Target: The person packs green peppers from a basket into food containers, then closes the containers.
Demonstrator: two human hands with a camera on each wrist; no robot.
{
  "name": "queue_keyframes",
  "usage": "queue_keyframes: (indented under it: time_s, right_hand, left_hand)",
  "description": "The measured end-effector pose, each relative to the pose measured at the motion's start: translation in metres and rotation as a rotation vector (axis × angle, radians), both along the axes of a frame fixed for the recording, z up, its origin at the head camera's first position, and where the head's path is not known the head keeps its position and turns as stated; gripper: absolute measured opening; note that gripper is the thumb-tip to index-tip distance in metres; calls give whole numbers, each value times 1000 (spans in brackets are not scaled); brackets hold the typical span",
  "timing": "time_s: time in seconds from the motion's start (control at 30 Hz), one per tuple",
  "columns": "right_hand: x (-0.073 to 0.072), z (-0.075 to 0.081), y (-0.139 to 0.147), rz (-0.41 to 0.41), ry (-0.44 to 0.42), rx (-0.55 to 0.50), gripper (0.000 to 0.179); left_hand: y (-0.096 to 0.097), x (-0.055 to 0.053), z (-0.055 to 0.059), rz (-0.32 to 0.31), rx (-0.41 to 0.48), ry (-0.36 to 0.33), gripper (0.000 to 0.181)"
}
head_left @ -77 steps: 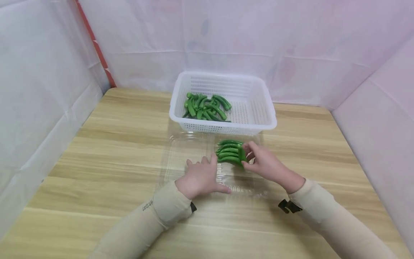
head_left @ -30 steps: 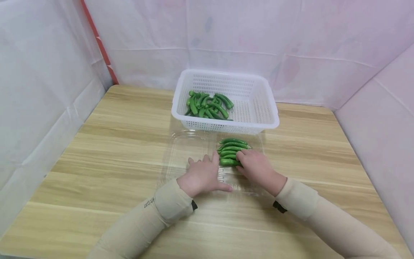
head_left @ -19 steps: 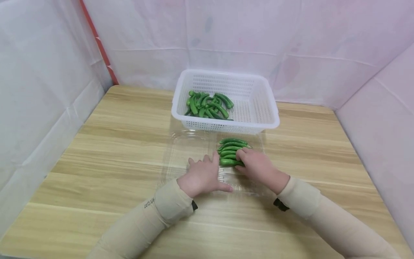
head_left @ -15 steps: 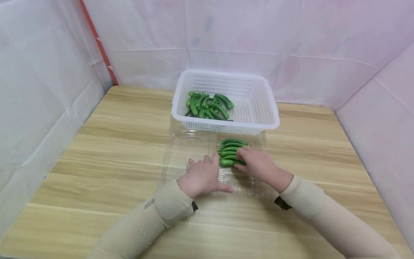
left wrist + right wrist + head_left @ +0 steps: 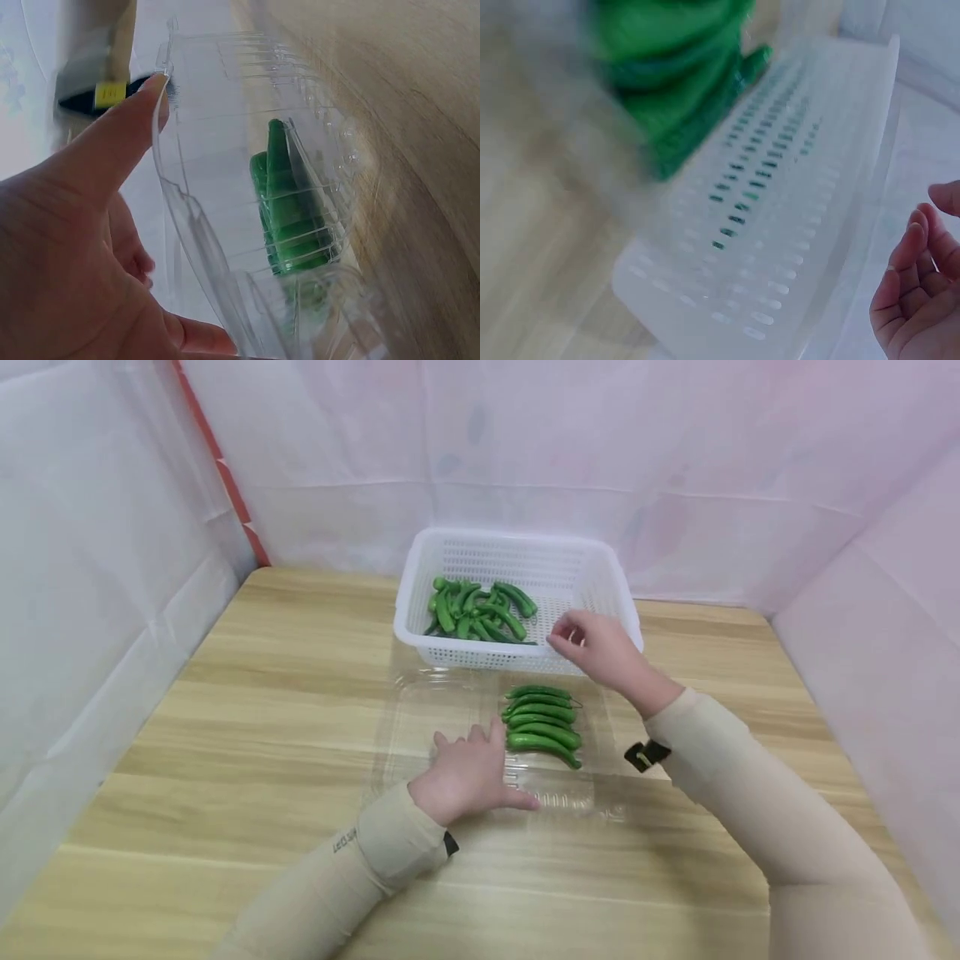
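Note:
Several green chili peppers (image 5: 542, 714) lie side by side in the right half of an opened clear plastic clamshell box (image 5: 431, 714). My left hand (image 5: 468, 771) rests at the box's middle fold, fingers spread and thumb stretched out along its near side. In the left wrist view, the thumb of the left hand (image 5: 82, 180) touches the clear plastic edge. Over the front rim of a white slotted basket (image 5: 517, 652) hovers my right hand (image 5: 600, 647), fingers loosely bent and holding nothing. The right wrist view shows a gap between thumb and fingertips of the right hand (image 5: 922, 285).
More green peppers (image 5: 480, 608) are heaped in the left part of the basket, just behind the box. Both stand on a wood-grain table (image 5: 247, 735). Pale sheeting (image 5: 525, 443) rises behind the table and along both sides.
My right hand has let go of the nearest pepper, which now lies in the row, and has moved up and away to the basket's front rim. The left hand stays in place.

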State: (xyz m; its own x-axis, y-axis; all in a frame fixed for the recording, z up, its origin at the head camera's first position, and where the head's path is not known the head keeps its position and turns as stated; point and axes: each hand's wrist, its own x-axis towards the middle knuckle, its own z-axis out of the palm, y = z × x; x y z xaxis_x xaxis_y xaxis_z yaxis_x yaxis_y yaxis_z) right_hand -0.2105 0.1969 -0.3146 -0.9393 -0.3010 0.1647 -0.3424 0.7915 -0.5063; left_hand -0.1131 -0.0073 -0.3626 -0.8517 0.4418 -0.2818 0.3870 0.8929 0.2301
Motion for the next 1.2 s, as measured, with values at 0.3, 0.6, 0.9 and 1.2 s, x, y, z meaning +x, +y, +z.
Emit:
queue_keyframes:
  time_s: [0.3,0.6,0.9,1.2]
  right_hand:
    - [-58,-4,-4,-109,-117,-48,22]
    - [-91,-18,-8,-58,-273,124,34]
    - [-109,-35,-13,59,-404,408,50]
    - [-118,-48,-16,102,-481,498,55]
  left_hand:
    - [1,2,-6,3,17,4,122]
    - [3,2,-8,0,12,12,122]
    - [3,2,-5,6,5,24,124]
    - [2,0,-2,12,-8,25,123]
